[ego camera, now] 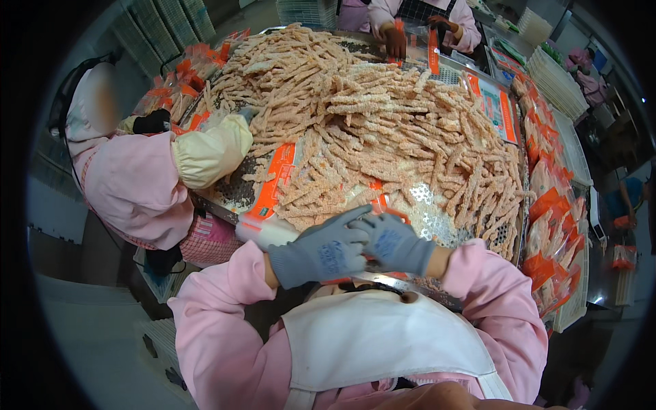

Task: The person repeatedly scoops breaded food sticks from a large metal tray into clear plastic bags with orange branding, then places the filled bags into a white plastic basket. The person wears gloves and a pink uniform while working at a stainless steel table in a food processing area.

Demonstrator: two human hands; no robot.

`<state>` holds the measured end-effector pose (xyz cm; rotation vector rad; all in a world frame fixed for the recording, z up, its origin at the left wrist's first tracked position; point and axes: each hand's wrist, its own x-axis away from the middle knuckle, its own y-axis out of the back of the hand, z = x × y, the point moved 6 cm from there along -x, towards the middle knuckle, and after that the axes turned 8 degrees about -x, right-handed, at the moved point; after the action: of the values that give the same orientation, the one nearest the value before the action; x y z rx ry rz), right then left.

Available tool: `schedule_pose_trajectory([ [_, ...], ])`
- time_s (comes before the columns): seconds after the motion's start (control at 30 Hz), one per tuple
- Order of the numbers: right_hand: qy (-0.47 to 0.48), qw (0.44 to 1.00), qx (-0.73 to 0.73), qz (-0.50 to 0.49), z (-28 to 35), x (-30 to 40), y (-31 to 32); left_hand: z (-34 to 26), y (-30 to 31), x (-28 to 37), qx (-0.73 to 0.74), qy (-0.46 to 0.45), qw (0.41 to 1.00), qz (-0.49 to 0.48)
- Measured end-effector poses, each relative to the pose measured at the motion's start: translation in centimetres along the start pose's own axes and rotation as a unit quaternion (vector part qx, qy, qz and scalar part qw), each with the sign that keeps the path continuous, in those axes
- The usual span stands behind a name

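Both of my hands wear grey gloves and meet at the near edge of a perforated metal table (426, 201). My left hand (328, 248) and my right hand (392, 241) touch or nearly touch over an orange-and-clear plastic bag (380, 203); whether the fingers grip it is hard to tell. A large heap of crumb-coated strips of food (379, 113) lies beyond them. Another orange-edged plastic bag (274, 179) lies to the left of my hands, against the heap.
A co-worker in pink (138, 174) reaches in at left; another (425, 20) handles a bag at the far side. Filled bags (548, 215) line the right side in white trays (569, 307), more (179, 82) lie far left. A flat printed bag (494, 107) rests at the right edge.
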<state>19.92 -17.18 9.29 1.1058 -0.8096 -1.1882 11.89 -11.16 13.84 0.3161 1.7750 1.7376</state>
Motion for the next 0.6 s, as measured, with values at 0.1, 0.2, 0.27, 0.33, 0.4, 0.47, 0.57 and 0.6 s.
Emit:
schedule_pose_trajectory([
  [0.1, 0.073, 0.993, -0.066, -0.059, -0.7, 2.0, 3.2, 0.5, 0.0, 2.3, -0.05, 0.045, 0.997, 0.025],
  [0.2, 0.045, 0.995, 0.057, 0.067, -2.1, 4.6, 3.2, 0.7, -0.9, 3.9, -0.1, 0.062, 0.993, 0.012],
  [0.27, 0.02, 0.995, 0.089, 0.029, -1.6, 4.8, 6.7, 1.1, 2.5, 2.8, -0.13, 0.074, 0.989, -0.003],
  [0.33, 0.065, 0.99, 0.096, -0.077, 1.2, 5.8, 10.1, 1.1, 5.4, 2.4, -0.152, 0.094, 0.984, -0.022],
  [0.4, 0.079, 0.982, 0.146, -0.087, 1.6, 6.4, 10.4, 0.9, 4.7, 2.7, -0.181, 0.078, 0.98, 0.011],
  [0.47, 0.013, 0.993, 0.118, -0.012, 0.1, 7.0, 9.3, 0.3, 3.6, 3.1, -0.155, 0.076, 0.985, 0.008],
  [0.57, -0.028, 0.98, -0.191, 0.048, -2.1, 7.6, 8.7, -1.0, 1.8, 3.0, -0.104, 0.081, 0.988, 0.079],
  [0.6, -0.048, 0.927, -0.37, 0.03, -4.6, 7.5, 7.7, -1.3, 0.6, 3.1, -0.117, 0.076, 0.979, 0.15],
])
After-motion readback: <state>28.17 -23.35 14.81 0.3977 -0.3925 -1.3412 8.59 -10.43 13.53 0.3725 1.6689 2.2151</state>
